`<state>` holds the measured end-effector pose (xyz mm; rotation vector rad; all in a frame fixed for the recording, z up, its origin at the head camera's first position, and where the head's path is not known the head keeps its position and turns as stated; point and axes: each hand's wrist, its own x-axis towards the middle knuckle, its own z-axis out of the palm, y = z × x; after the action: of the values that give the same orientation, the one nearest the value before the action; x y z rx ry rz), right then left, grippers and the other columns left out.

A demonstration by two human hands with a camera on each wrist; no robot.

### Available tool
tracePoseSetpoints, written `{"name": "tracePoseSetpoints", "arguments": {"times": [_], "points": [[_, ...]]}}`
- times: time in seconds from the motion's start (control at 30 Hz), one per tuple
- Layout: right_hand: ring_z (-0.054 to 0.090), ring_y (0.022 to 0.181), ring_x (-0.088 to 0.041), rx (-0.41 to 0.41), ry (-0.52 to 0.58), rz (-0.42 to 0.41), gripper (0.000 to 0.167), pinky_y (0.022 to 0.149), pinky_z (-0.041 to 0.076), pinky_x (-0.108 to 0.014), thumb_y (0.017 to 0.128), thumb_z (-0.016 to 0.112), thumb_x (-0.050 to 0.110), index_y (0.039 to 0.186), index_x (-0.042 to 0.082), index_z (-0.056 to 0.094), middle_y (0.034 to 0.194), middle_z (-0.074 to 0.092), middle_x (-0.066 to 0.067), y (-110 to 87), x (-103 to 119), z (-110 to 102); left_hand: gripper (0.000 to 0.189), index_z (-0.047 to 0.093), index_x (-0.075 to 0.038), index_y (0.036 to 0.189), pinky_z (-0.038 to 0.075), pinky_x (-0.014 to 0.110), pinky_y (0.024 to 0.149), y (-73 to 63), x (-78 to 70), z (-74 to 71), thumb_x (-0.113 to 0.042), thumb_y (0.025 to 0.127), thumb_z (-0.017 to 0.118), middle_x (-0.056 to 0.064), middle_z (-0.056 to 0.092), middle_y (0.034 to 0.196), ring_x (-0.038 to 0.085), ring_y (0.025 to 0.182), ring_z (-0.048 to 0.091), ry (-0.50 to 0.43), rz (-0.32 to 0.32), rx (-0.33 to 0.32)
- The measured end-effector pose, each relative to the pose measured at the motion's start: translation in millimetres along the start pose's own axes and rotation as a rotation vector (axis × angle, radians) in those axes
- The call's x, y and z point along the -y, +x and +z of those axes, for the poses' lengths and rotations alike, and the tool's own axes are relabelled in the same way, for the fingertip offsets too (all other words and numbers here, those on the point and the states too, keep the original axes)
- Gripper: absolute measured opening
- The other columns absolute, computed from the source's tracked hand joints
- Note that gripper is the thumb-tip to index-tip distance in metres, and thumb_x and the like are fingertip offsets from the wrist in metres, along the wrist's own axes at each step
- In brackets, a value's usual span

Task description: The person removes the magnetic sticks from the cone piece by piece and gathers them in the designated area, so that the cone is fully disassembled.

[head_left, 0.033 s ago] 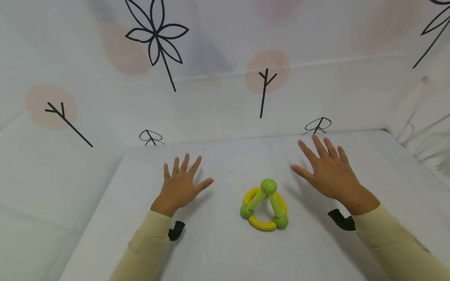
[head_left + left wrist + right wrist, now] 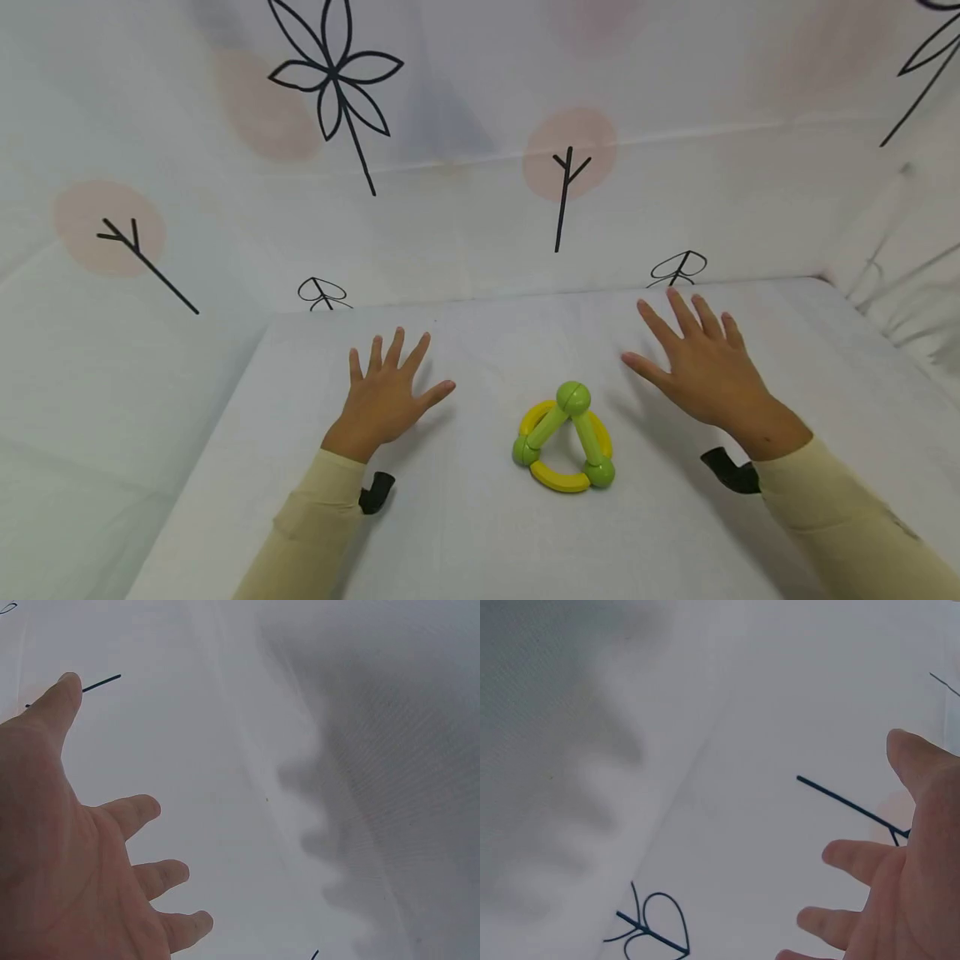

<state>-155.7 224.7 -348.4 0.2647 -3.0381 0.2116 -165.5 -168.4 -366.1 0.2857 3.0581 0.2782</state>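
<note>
A toy of light green balls and rods point(image 2: 573, 399) with curved yellow pieces point(image 2: 560, 477) sits on the white table, between the two hands in the head view. To its left, my left hand point(image 2: 381, 407) is held palm down with fingers spread, holding nothing. My right hand point(image 2: 708, 379) is to the toy's right and a little farther back, fingers likewise spread and holding nothing. Each wrist view shows the palm side of its own hand, the left point(image 2: 82, 870) and the right point(image 2: 922, 877), against white cloth; the toy appears in neither.
White cloth covers the table point(image 2: 465, 542). Behind it rises a white cloth backdrop point(image 2: 465, 225) printed with black plant outlines and pale pink circles. A dark curved piece shows beside the left wrist point(image 2: 377, 492) and another beside the right wrist point(image 2: 729, 471).
</note>
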Motion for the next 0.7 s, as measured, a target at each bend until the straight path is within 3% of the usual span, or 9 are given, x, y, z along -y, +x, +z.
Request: {"name": "tracePoseSetpoints", "arguments": {"times": [0.5,0.6,0.7], "points": [[0.013,0.146,-0.056,0.072,-0.033,-0.061,0.081,0.113,0.011,-0.074,0.099,0.041,0.066,0.16,0.016,0.023,0.164,0.011,-0.027,-4.9,2.3,-12.7,0.088,0.018,-0.031,0.161,-0.004,0.07,0.117,-3.0,1.5,-6.7,-0.079,0.091,0.04,0.012,0.009,0.169,0.045,0.154,0.007,-0.002,0.017,-0.017],[0.018,0.145,-0.055,0.063,-0.001,-0.078,0.078,0.112,0.016,-0.072,0.099,0.044,0.063,0.158,0.015,0.028,0.163,0.018,-0.026,-8.8,6.2,-15.1,0.08,0.026,-0.03,0.159,0.009,0.067,0.118,-5.3,-0.6,-7.0,-0.073,0.094,0.043,0.01,0.023,0.166,0.039,0.153,0.021,-0.052,0.059,-0.057],[0.032,0.14,-0.05,0.03,0.088,-0.095,0.064,0.108,0.03,-0.069,0.101,0.052,0.052,0.151,0.014,0.043,0.155,0.035,-0.024,-14.4,13.7,-17.9,0.063,0.043,-0.027,0.152,0.037,0.057,0.111,-7.9,-10.6,-7.3,-0.057,0.098,0.054,0.005,0.048,0.153,0.029,0.138,0.049,-0.159,0.136,-0.147]]}}
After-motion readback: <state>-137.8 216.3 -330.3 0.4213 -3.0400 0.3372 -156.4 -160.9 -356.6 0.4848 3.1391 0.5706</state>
